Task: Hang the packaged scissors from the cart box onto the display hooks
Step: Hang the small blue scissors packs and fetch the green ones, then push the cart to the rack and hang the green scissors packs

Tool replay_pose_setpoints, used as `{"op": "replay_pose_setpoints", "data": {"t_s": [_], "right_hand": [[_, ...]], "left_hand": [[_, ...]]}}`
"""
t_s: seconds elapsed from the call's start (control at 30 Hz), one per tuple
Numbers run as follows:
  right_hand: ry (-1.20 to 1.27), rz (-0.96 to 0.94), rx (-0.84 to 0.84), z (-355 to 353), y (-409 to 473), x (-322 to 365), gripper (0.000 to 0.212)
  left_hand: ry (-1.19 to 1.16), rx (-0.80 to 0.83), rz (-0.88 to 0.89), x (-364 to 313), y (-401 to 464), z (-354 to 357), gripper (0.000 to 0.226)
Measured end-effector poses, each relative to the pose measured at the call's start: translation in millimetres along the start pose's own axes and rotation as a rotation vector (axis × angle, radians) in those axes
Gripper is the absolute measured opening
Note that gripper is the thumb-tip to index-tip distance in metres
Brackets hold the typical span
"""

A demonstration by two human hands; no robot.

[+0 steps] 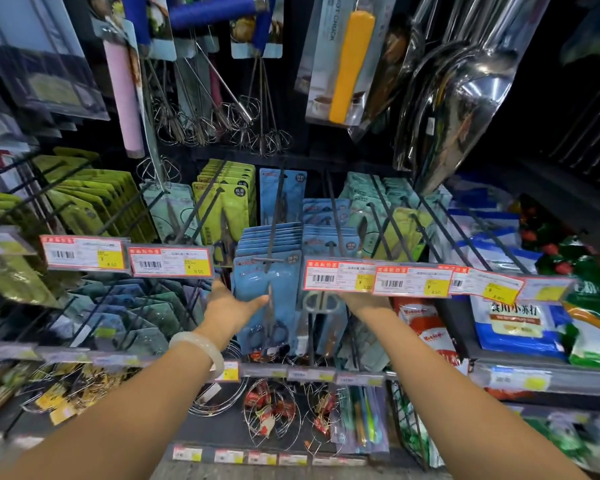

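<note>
A stack of blue packaged scissors [280, 279] hangs on a black display hook [273, 233] in the middle of the rack. My left hand [229, 306] holds the front package's left edge, thumb across its face and fingers behind it. My right hand [357, 301] reaches in under a row of red-edged price tags [340, 276], which hide its fingers. It is close to a neighbouring row of blue scissors packages [329, 237], where grey scissor handles [321, 301] show. The cart box is out of view.
Green and teal scissors packs [94, 202] hang on hooks to the left, whisks [205, 123] above, and steel scoops [465, 98] at the upper right. Bagged goods [520, 323] fill shelves on the right. Wire rings with tags [271, 410] hang on a lower row.
</note>
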State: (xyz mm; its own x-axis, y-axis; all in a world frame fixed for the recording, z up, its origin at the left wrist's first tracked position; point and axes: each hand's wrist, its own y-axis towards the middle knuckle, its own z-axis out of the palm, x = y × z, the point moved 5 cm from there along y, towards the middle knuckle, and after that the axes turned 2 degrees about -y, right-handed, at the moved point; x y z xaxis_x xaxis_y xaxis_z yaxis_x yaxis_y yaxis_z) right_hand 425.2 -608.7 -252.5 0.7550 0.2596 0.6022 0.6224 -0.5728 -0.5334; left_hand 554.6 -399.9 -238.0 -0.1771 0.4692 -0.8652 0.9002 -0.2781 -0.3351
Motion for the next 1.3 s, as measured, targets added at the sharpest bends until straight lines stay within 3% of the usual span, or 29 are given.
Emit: {"op": "replay_pose_setpoints", "data": {"t_s": [0.1,0.2,0.27,0.37,0.47,0.67,0.77,0.9,1.3], "right_hand": [[0.056,0.051,-0.108,-9,-20,-10,0.067],[0.016,0.002,-0.191,-9,-42,-28,0.063],[-0.061,0.005,-0.172,-1,-63,-41,0.062],[-0.142,0.026,-0.093,20,-86,-82,0.058],[-0.234,0.017,-0.147,27,-116,-123,0.029],[-0.355,0.082,-0.369,-33,-184,-202,0.055],[-0.353,0.201,-0.437,-73,-214,-258,0.054],[-0.291,0.345,-0.496,-118,-263,-338,0.050],[-0.128,0.577,-0.586,-228,-405,-543,0.051]], "left_hand": [[0.182,0.034,-0.163,23,-19,6,0.070],[0.471,0.234,-0.167,37,-45,26,0.045],[0.624,0.334,-0.119,41,-63,44,0.044],[0.784,0.417,0.118,38,-84,82,0.061],[0.967,0.493,0.412,26,-117,132,0.063],[1.251,0.653,0.889,-21,-221,236,0.046],[1.312,0.686,1.111,-36,-283,289,0.039],[1.310,0.804,1.256,-43,-365,356,0.038],[1.329,1.083,1.394,-39,-576,542,0.043]]}}
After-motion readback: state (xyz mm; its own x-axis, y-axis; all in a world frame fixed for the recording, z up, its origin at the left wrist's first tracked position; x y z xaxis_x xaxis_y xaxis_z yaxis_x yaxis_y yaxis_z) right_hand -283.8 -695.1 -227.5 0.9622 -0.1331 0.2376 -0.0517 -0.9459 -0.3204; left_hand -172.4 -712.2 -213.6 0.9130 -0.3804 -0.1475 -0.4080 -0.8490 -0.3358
